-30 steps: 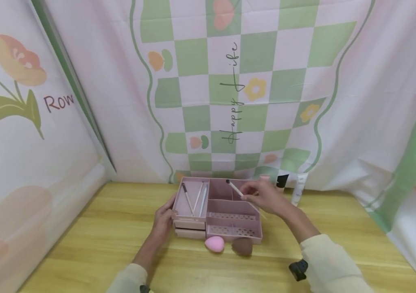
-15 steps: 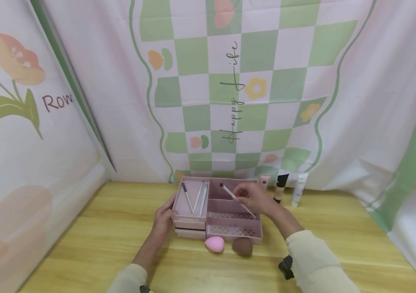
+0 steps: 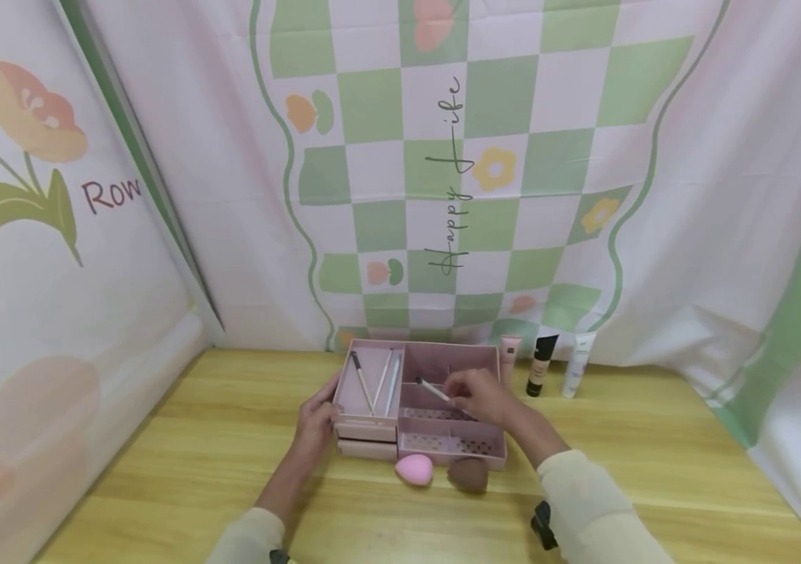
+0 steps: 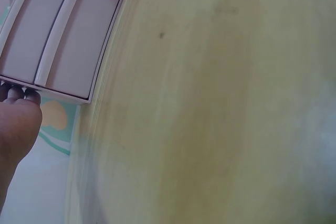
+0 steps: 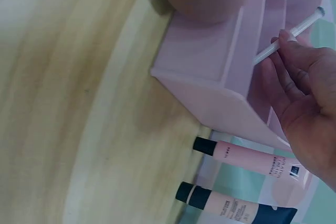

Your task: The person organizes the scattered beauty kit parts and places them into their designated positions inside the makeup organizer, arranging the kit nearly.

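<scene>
A pink makeup organizer (image 3: 450, 345) stands on the wooden table, with its left corner held by my left hand (image 3: 313, 421). In the left wrist view, curled fingers (image 4: 32, 96) touch the side wall beside the drawers (image 4: 79, 40). My right hand (image 3: 481, 395) pinches a slim white makeup brush (image 3: 432, 387) with a dark tip, tilted over the right-hand compartments. The right wrist view shows this brush (image 5: 268, 52) between thumb and fingers, its lower end hidden inside the organizer. Several brushes (image 3: 364, 382) lie in the top left tray.
A pink makeup sponge (image 3: 414, 470) and a brown one (image 3: 468, 475) sit before the organizer. To its right stand a pink tube (image 3: 509, 360), a black-topped tube (image 3: 541, 366) and a white tube (image 3: 577, 366). A patterned curtain (image 3: 499, 227) hangs behind the table.
The right hand has moved left and down with the brush, from above the organizer's right side into the middle compartment area. My left hand stays where it was.
</scene>
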{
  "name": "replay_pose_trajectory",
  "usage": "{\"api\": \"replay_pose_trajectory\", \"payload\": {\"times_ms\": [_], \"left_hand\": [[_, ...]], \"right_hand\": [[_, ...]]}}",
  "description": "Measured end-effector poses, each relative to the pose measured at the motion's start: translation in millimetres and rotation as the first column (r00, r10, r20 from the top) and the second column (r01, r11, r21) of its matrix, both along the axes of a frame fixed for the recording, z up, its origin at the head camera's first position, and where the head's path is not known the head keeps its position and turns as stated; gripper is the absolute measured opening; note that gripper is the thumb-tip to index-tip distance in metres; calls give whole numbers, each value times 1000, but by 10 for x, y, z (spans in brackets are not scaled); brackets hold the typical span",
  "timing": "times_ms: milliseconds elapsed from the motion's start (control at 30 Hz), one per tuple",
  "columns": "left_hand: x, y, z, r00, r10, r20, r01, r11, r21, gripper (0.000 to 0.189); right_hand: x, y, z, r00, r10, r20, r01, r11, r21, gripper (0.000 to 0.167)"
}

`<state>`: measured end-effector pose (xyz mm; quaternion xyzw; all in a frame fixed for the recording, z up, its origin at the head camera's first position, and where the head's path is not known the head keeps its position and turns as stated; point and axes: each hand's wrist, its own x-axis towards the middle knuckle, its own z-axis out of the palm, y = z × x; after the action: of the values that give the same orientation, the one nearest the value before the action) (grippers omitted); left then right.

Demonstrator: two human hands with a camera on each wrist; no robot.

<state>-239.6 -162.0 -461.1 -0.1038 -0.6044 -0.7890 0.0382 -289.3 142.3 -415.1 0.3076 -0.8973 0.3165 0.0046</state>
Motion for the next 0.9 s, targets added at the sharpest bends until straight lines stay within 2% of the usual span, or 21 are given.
{"api": "replay_pose_trajectory", "payload": {"times_ms": [233, 533, 700, 900], "left_hand": [[6, 4, 6, 1000, 0, 0, 0, 1000, 8, 73], [2, 15, 7, 1000, 4, -16, -4, 1000, -1, 72], [9, 21, 14, 1000, 11, -12, -11, 1000, -8, 72], [22, 21, 29, 1000, 16, -4, -16, 1000, -15, 72]], "right_hand": [[32, -36, -65, 999, 38, -25, -37, 999, 27, 8], [112, -102, -90, 1000, -21, -6, 22, 996, 84, 14], [130, -120, -124, 999, -45, -23, 47, 995, 82, 12], [116, -140, -161, 996, -88, -6, 88, 994, 72, 11]]}}
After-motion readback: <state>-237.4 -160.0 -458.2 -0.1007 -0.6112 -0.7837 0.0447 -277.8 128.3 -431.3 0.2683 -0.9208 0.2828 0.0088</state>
